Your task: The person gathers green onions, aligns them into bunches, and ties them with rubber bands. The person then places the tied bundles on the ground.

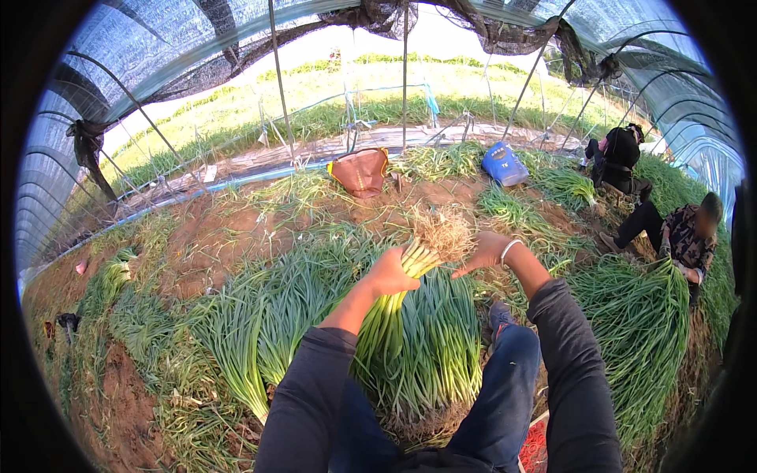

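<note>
My left hand (391,273) is closed around a bunch of long-leaved allium greens (381,328), gripping the pale stems just below the roots. The bunch is held roots up, its tan root mass (445,232) at the top and its leaves hanging down. Beside the roots is my right hand (486,253), wearing a light-coloured bracelet, with thumb and fingers apart and nothing visible in it. Whether its fingertips touch the roots is hard to tell. Between my legs lies a thick pile of the same greens (443,349), roots towards me.
More greens (254,319) lie to the left. A brown bag (361,172) and a blue container (504,164) sit ahead. Rightward, one person (689,236) handles a large heap of greens (633,325); another person (618,156) sits behind. Red material (534,446) shows near my right leg.
</note>
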Demonstrator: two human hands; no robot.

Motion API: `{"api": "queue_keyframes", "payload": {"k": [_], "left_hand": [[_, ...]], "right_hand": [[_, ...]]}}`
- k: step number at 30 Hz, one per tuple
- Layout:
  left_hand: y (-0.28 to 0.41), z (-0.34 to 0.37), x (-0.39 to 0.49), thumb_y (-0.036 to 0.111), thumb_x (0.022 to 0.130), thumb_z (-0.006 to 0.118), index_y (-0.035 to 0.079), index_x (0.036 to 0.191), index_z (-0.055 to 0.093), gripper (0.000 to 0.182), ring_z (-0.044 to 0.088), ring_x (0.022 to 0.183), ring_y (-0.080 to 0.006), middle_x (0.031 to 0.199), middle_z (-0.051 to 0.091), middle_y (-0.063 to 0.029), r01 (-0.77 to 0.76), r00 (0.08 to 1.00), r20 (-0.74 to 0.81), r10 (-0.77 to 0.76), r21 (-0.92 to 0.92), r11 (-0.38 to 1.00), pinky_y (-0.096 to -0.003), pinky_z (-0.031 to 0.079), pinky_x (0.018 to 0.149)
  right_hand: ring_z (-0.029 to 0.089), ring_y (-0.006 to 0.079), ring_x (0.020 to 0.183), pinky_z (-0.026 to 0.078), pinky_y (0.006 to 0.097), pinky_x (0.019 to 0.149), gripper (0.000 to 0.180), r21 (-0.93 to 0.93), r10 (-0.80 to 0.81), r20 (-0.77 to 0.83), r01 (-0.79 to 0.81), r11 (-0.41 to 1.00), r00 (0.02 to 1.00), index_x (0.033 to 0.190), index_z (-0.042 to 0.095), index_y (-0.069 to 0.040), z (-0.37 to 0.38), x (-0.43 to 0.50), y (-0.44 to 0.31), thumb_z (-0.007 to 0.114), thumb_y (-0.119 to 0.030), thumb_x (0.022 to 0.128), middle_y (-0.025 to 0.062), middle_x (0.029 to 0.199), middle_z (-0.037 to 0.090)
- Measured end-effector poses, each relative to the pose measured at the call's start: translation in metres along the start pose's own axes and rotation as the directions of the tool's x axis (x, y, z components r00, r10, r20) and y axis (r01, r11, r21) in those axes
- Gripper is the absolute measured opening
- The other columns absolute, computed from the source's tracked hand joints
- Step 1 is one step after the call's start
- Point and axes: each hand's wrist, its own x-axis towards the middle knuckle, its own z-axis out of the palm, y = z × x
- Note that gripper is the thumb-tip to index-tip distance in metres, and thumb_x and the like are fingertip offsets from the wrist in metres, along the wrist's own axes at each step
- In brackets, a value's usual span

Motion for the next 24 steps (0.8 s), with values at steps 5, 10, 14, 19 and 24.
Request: {"api": "queue_keyframes", "payload": {"k": [5, 10, 14, 19, 24], "left_hand": [[-0.022, 0.011, 0.015, 0.016, 0.062, 0.074, 0.001, 0.105, 0.057, 0.049, 0.062, 0.080, -0.0214, 0.091, 0.065, -0.0122, 0.006, 0.991, -0.133, -0.011, -0.037, 0.999, -0.0333, 0.049, 0.076], [0.021, 0.053, -0.003, 0.019, 0.076, 0.066, -0.001, 0.106, 0.055, 0.038, 0.063, 0.082, -0.0258, 0.095, 0.064, -0.0158, -0.273, 0.932, -0.330, 0.151, -0.364, 0.891, -0.0342, 0.049, 0.075], [0.017, -0.001, -0.021, 0.020, 0.069, 0.070, 0.002, 0.100, 0.055, 0.039, 0.062, 0.075, -0.0319, 0.087, 0.064, -0.0170, 0.004, 0.903, -0.430, -0.026, -0.052, 0.999, -0.0406, 0.049, 0.068], [0.009, 0.016, 0.014, 0.018, 0.066, 0.069, 0.002, 0.095, 0.052, 0.037, 0.063, 0.074, -0.0356, 0.078, 0.063, -0.0180, 0.451, 0.771, -0.634, -0.058, 0.479, 0.753, -0.0445, 0.049, 0.066], [0.001, 0.043, -0.003, 0.008, 0.068, 0.061, 0.006, 0.090, 0.050, 0.025, 0.062, 0.073, -0.0317, 0.077, 0.061, -0.0136, 0.282, 0.924, -0.379, 0.058, 0.774, 0.567, -0.0401, 0.044, 0.072]], "right_hand": [[0.063, 0.0132, 0.066, 0.049, 0.0276, 0.059, 0.041, 0.682, -0.265, 0.240, 0.032, 0.731, 0.934, 0.084, 0.069, 0.000, 0.067, 0.007, -0.028, 0.075, -0.039, 0.074, 0.0088, 0.091, 0.070], [0.063, 0.0145, 0.075, 0.049, 0.0289, 0.073, 0.017, 0.519, -0.464, -0.630, 0.782, 0.344, 0.622, 0.092, 0.069, 0.001, 0.070, -0.044, -0.098, 0.066, -0.013, 0.084, 0.0063, 0.078, 0.069], [0.061, 0.0228, 0.104, 0.042, 0.0340, 0.095, 0.027, -0.010, -0.558, -0.804, 0.933, 0.359, 0.206, 0.103, 0.066, 0.000, 0.047, -0.086, -0.144, 0.069, -0.012, 0.079, 0.0115, 0.102, 0.067], [0.039, 0.0297, 0.127, 0.041, 0.0369, 0.096, 0.109, 0.829, -0.065, -0.464, 0.459, 0.320, 0.884, 0.135, 0.022, 0.015, 0.051, 0.003, -0.049, 0.082, -0.041, 0.064, 0.0289, 0.133, 0.039], [0.060, 0.0171, 0.062, 0.048, 0.0318, 0.054, 0.047, 0.932, 0.054, -0.146, 0.119, 0.343, 0.988, 0.089, 0.064, 0.002, 0.015, 0.044, -0.047, 0.072, -0.041, 0.074, 0.0054, 0.074, 0.062]]}}
